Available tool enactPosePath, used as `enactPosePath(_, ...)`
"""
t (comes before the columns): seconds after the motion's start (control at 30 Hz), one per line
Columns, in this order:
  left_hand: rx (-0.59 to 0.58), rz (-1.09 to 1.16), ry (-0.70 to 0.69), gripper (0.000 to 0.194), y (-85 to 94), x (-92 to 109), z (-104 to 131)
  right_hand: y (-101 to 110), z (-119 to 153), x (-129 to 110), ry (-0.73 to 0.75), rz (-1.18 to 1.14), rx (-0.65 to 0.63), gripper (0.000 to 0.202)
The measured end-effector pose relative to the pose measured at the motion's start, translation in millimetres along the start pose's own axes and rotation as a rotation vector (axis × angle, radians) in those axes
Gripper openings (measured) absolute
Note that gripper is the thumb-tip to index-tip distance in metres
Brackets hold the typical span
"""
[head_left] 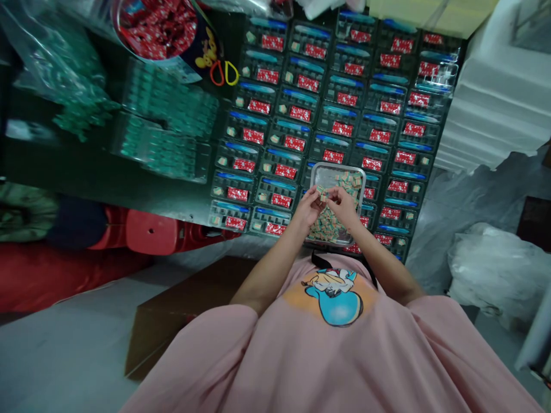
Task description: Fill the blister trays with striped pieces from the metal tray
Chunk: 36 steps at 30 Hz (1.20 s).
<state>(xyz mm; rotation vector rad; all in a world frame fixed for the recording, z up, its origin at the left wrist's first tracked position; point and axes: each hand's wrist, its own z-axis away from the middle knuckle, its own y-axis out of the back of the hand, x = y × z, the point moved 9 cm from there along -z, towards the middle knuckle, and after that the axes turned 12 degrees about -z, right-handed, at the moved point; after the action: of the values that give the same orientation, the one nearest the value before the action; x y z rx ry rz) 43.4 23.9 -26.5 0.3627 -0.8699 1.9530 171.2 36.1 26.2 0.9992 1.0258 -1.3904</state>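
Observation:
A shallow metal tray sits at the table's near edge, holding many small beige-and-green square pieces. Above it, my left hand is closed, its fingertips pinching a few of these small pieces. My right hand meets it from the other side, thumb and fingers pressed together at the same pieces. Exactly which piece each fingertip grips is too small to tell. Around the tray lie rows of clear plastic trays, each with a blue pen and a red patterned packet; some in the outer columns also hold a small square piece.
At the back left stands a tub of red packets, with red-and-yellow scissors beside it. Stacked green-looking plastic trays and a plastic bag lie further left. White foam sheets stand on the right. A cardboard box is below.

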Motion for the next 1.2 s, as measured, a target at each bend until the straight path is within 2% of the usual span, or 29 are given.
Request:
enactPosePath(0.2, -0.083, -0.036, 0.059, 0.032, -4.2, 3, 5, 20, -7, -7, -0.008, 0.005, 0.078, 0.028)
enactPosePath(0.33, -0.141, -0.102, 0.056, 0.032, -9.7, -2, 5, 15, -9, -14, 0.002, -0.006, 0.035, 0.023)
enactPosePath(0.53, -0.14, -0.132, 0.053, 0.03, -9.6, -5, 0, 14, -8, -14, -0.011, -0.005, 0.007, 0.019)
enactPosePath(0.83, -0.054, -0.184, -0.001, 0.034, -7.2, -8, -3, 17, -7, -7, -0.046, -0.069, -0.035, 0.018)
enactPosePath(0.97, 0.018, -0.251, -0.049, 0.036, -5.5, -9, -5, 21, -7, -4, -0.041, -0.042, -0.043, 0.02)
enactPosePath(1.07, 0.048, -0.295, -0.148, 0.036, -14.6, -5, -7, 30, -10, -2, -0.029, 0.008, -0.023, 0.02)
enactPosePath(1.2, 0.006, -0.352, -0.243, 0.039, -42.7, -7, -9, 50, -13, -5, 0.008, 0.014, -0.011, 0.019)
